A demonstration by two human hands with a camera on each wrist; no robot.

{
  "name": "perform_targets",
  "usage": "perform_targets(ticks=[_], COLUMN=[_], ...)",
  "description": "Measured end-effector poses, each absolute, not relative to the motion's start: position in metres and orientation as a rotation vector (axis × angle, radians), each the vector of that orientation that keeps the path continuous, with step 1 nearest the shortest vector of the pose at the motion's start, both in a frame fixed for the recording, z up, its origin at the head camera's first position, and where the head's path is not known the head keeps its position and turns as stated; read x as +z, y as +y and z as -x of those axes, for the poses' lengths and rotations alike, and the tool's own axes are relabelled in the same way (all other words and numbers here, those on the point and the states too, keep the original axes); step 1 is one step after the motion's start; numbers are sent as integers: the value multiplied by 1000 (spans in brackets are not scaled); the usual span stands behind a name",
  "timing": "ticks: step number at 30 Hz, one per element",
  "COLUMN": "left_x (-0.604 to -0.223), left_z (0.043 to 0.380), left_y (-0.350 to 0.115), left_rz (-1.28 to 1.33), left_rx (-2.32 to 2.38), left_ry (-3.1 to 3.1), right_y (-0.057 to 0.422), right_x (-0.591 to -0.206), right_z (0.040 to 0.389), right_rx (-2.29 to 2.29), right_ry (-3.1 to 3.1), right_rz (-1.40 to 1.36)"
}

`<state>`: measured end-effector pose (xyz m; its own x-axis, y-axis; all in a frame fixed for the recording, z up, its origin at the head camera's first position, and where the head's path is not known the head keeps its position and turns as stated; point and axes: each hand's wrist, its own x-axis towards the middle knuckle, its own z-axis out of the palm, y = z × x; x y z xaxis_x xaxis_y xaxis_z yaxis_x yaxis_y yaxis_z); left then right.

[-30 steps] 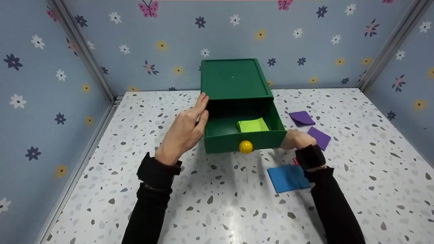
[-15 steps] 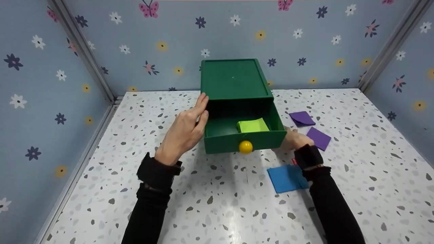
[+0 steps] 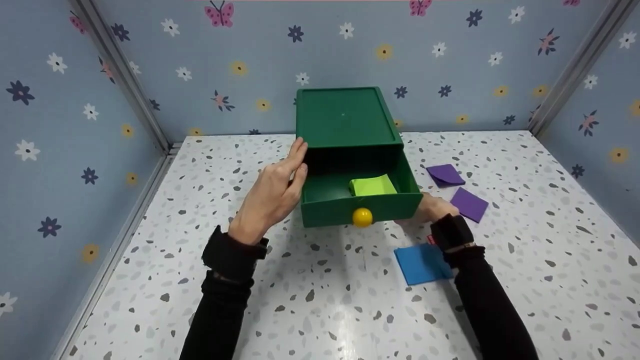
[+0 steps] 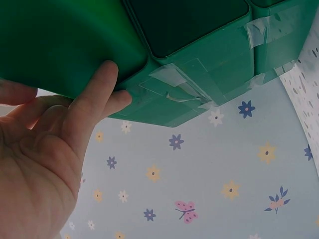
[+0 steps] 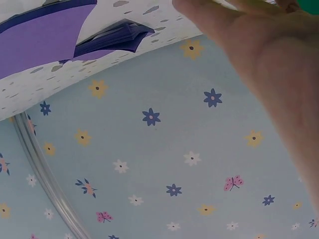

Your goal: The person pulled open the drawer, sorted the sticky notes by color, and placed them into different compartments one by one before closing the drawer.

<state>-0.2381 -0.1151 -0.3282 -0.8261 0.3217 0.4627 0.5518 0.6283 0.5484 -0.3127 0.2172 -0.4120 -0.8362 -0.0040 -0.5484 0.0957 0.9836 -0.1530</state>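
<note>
A green drawer box (image 3: 345, 117) stands near the back wall with its drawer (image 3: 330, 212) pulled out. The drawer front has a round yellow knob (image 3: 362, 217), and a lime-green folded piece (image 3: 374, 185) lies inside. My left hand (image 3: 272, 192) rests along the box's left side, fingers extended against the green wall, as the left wrist view also shows. My right hand (image 3: 431, 207) is at the drawer's front right corner, its fingers hidden behind and below the drawer front; I cannot tell what they hold.
Two purple folded pieces (image 3: 469, 204) lie right of the box. A blue folded square (image 3: 422, 264) is in front of my right hand, with a small red bit (image 3: 431, 240) by the wrist. Flowered walls (image 3: 345, 55) enclose the speckled table (image 3: 320, 310) at the back and sides.
My right hand has edged slightly left, further beneath the drawer's front right corner. The left hand, the box and the lime-green piece stay where they were.
</note>
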Motion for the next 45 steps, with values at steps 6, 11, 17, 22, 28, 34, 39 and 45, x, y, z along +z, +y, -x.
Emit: perform_targets(ticks=[6, 11, 17, 22, 28, 34, 39, 45], left_x=[-328, -327, -328, -328, -328, -327, -327, -328], left_z=[239, 238, 238, 237, 237, 237, 238, 238], left_y=[-115, -115, -115, -115, -115, -115, -115, -115], left_rz=[694, 686, 683, 689, 689, 687, 685, 689], left_rx=[-1009, -1000, -993, -995, -999, -992, -990, -1003], left_ry=[-2539, -2548, -2553, -2549, -2543, -2550, -2551, -2545], right_y=[221, 220, 223, 225, 228, 232, 236, 242], right_x=[-406, -405, -406, -405, -405, -403, -395, -387], right_z=[310, 310, 310, 310, 310, 313, 312, 308], right_rx=[-295, -251, -218, -317, -383, -423, -375, -308], right_ry=[2634, 2657, 2664, 2606, 2595, 2600, 2592, 2655], right_rz=[-44, -44, -16, -90, -59, 51, -32, 81])
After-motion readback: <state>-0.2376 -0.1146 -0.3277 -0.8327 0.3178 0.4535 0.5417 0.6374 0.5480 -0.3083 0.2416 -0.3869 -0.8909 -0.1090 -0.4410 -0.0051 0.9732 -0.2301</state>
